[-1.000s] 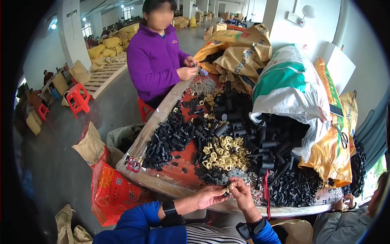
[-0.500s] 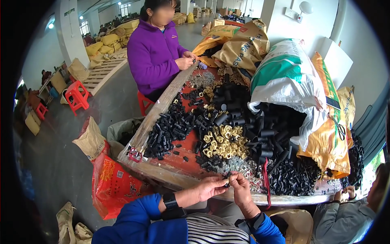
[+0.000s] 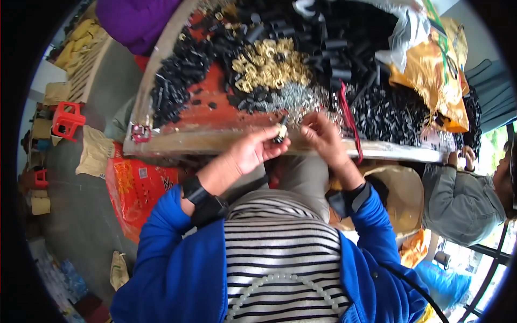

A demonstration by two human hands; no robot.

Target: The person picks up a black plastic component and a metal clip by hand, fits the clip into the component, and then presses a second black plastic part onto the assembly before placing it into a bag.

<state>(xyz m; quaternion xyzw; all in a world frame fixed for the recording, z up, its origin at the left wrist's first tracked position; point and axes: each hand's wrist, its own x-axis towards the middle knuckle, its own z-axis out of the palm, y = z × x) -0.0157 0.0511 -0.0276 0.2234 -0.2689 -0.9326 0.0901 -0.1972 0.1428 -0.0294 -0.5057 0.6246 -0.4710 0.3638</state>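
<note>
My left hand [image 3: 256,151] is closed at the thumb and fingertips on a small black and gold part [image 3: 280,132], above the table's front edge. Its exact kind is too small to make out. Just to its right, my right hand [image 3: 326,141] hovers with loosely bent fingers, thumb apart, and nothing visible between them. Below its fingertips lies a heap of small silver metal pieces [image 3: 301,102]. Behind that is a pile of gold ring-shaped pieces [image 3: 272,64]. Black plastic parts [image 3: 180,89] are heaped on the left side of the red tabletop [image 3: 212,105].
A wooden rim [image 3: 183,144] borders the table. A red strap [image 3: 347,121] hangs over it. Black tubes [image 3: 336,48] and an orange sack [image 3: 431,81] lie at the right. Another person's hands [image 3: 462,159] work at the far right; a purple sleeve [image 3: 134,21] shows at the upper left.
The view has tipped downward. My hands, together on the small part before, have parted: the left keeps it while the right has moved off to the right.
</note>
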